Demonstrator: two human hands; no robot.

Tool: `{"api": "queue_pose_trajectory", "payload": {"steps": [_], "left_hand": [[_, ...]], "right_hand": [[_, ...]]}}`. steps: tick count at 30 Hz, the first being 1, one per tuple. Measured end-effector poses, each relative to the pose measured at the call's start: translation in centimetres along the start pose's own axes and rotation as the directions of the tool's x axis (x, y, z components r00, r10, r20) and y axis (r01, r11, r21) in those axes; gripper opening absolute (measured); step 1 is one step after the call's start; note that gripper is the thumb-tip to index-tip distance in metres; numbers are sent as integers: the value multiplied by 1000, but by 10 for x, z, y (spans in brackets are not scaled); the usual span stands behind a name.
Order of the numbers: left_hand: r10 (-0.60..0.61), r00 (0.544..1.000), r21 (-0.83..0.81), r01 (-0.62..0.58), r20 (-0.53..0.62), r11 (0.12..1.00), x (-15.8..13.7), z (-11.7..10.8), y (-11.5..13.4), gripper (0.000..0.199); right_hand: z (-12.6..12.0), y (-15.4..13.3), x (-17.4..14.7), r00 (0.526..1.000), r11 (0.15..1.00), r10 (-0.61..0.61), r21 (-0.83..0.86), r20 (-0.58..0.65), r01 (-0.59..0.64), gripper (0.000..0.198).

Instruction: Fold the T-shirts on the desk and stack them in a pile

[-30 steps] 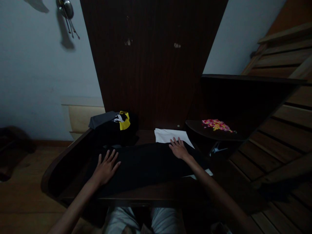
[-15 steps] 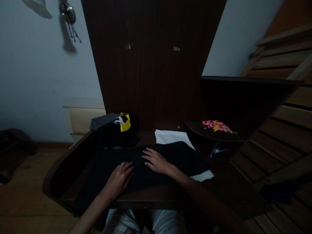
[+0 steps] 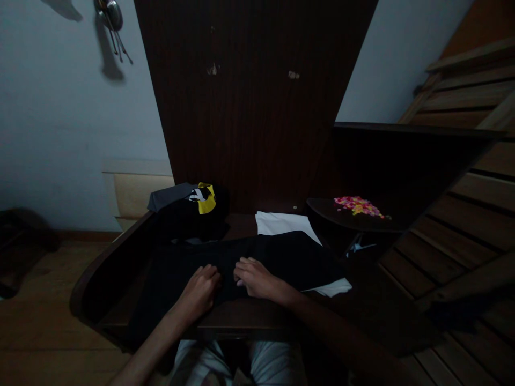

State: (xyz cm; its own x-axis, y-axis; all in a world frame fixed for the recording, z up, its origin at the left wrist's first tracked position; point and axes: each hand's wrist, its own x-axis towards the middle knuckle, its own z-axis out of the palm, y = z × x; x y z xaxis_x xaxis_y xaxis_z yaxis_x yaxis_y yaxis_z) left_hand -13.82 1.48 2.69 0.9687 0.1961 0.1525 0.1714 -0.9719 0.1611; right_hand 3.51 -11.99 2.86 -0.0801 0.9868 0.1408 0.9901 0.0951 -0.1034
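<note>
One dark cloth (image 3: 292,257) clamped in the fingers (image 3: 250,262) of two hands

The dark cloth is spread from side to side over the tabletop (image 3: 249,317), and it is gripped near the middle of its length. The left hand (image 3: 204,287) and the right hand (image 3: 254,277) are held near each other, apart, with the backs turned up. On both, the fingers are curled in and clamped on the dark fabric; the fingertips are largely hidden.

A white cloth (image 3: 281,222) is partly covered by the dark one: its back part is left exposed on the far side, and white fabric is also shown at the near right corner. At the back left, a clothes pile (image 3: 173,196) is topped with grey and yellow fabric. To the right, small pink, red and yellow pieces (image 3: 358,206) are heaped on a rounded shelf (image 3: 322,210). A tall dark panel (image 3: 253,123), marked by pale scuffs, is set behind the tabletop. Wooden slats (image 3: 483,187) are seen at the far right.
</note>
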Motion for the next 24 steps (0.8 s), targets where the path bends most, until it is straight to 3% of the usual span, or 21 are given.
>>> {"api": "queue_pose_trajectory", "payload": {"steps": [4,8,12,15,17,20,22,24], "left_hand": [[3,1000,-77,-3,4,997,0,-11,-4,25],[-34,999,-158,29,-30,987,-6,-6,-21,34],[-116,986,-113,102,-124,988,-11,4,-44,33],[-239,963,-5,240,-126,971,-16,0,-58,32],[-361,917,96,380,-170,920,-21,-7,-68,36],[-555,788,176,606,-267,776,-28,-16,-86,49],[-632,729,115,674,-263,730,-31,-20,-99,57],[-689,698,-62,692,-195,719,-30,-21,-113,60]], "right_hand": [[-12,2,-4,1000,1000,4,-10,-28,-4,12],[-15,0,-7,1000,999,-2,33,30,1,23],[-7,-10,-2,992,993,111,58,-61,-107,26],[1,-14,3,988,990,130,70,-85,-125,26],[7,-14,5,985,988,140,86,-103,-131,29],[12,-13,8,987,983,135,134,-88,-122,33],[15,-13,9,989,979,131,165,-64,-119,37],[15,-15,9,990,974,133,189,-34,-125,44]]}}
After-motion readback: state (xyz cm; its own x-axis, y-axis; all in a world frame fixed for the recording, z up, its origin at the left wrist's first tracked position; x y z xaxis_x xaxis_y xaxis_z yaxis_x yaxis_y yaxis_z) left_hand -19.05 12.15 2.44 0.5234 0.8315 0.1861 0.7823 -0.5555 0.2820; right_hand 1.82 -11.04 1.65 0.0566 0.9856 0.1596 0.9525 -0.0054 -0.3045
